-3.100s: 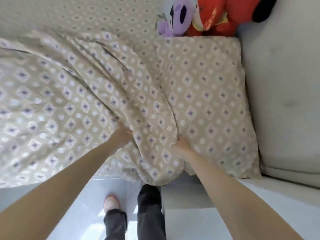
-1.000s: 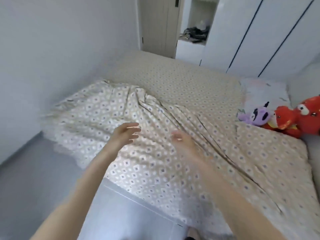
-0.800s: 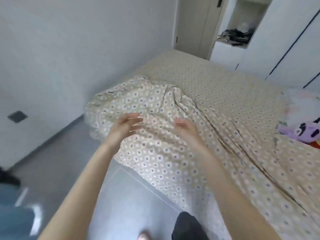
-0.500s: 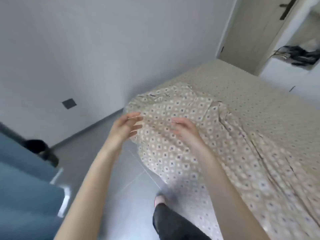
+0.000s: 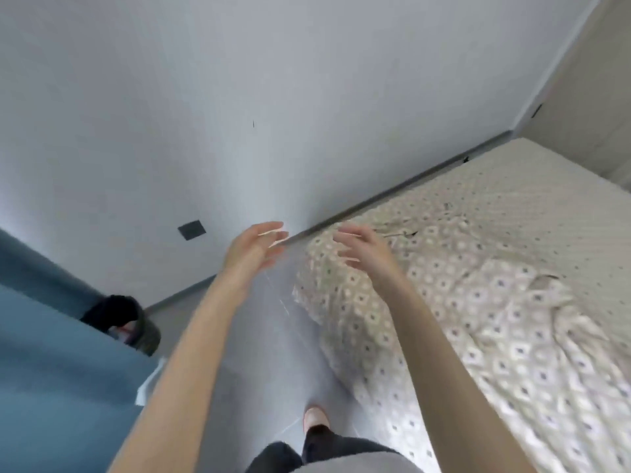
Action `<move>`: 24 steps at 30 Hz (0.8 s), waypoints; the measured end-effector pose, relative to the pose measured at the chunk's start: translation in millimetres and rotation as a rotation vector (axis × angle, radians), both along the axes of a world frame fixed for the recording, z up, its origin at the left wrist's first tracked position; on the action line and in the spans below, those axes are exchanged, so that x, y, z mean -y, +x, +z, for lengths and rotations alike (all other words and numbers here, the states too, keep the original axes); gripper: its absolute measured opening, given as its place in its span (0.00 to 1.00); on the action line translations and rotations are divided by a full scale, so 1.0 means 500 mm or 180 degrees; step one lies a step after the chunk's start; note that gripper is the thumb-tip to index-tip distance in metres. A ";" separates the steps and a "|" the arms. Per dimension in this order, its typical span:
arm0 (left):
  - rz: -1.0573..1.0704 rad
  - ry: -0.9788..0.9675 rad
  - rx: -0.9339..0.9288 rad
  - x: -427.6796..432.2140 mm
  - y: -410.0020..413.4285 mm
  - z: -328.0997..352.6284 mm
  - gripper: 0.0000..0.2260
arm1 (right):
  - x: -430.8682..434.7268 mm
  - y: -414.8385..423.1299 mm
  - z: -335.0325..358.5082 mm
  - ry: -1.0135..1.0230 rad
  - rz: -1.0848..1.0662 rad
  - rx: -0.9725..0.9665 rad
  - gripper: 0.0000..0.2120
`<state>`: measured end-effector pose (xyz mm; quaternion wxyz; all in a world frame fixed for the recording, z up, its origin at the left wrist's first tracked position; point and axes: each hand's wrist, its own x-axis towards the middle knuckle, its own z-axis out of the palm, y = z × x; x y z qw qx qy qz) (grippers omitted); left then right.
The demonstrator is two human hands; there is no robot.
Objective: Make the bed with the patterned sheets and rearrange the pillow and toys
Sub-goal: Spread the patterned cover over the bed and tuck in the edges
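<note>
Both arms reach forward from the bottom of the view, side by side. The left hand point(image 5: 254, 249) is in the air above the grey floor point(image 5: 273, 353), just beside the corner of the bed point(image 5: 532, 199). Its fingers point(image 5: 273, 233) are almost straight and a little spread, with the palm turned toward the other hand, and they hold nothing. The right hand point(image 5: 363, 249) is above the corner of the patterned sheet point(image 5: 444, 302). Its fingers are loosely bent and spread apart, and they also hold nothing. The picture is blurred there, so I cannot tell for sure if the fingertips touch the cloth.

The patterned sheet, beige with small dark diamonds, lies wrinkled on the near side of the bed. It hangs over the edge toward the floor and ends in a rounded lump at the corner under the right hand. Behind it, the far part of the bed is flat, covered by a cloth with finer dots.

The bed stands against a pale wall point(image 5: 239, 97), which has a dark socket plate point(image 5: 192, 229) low down. On the left is a large blue cloth surface point(image 5: 51, 370), and a dark bin point(image 5: 126, 319) stands behind it. Near the bottom a pink slipper point(image 5: 316, 416) and dark trousers point(image 5: 341, 448) show on the floor beside the bed. At the top right there is a light door point(image 5: 597, 97).
</note>
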<state>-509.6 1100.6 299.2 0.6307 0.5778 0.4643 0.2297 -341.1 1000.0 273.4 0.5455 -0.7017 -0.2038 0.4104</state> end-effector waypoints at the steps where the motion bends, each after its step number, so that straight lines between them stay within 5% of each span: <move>1: -0.0001 -0.0037 0.0000 -0.043 0.012 -0.005 0.09 | -0.040 0.014 -0.001 -0.0034 0.0001 0.0003 0.10; 10: -0.0406 -0.0314 -0.0124 -0.365 0.145 -0.074 0.10 | -0.320 0.139 -0.074 -0.0308 -0.0348 -0.0021 0.11; 24: -0.2495 -0.0194 -0.0515 -0.790 0.497 -0.078 0.10 | -0.600 0.298 -0.100 -0.0432 -0.2139 -0.0305 0.11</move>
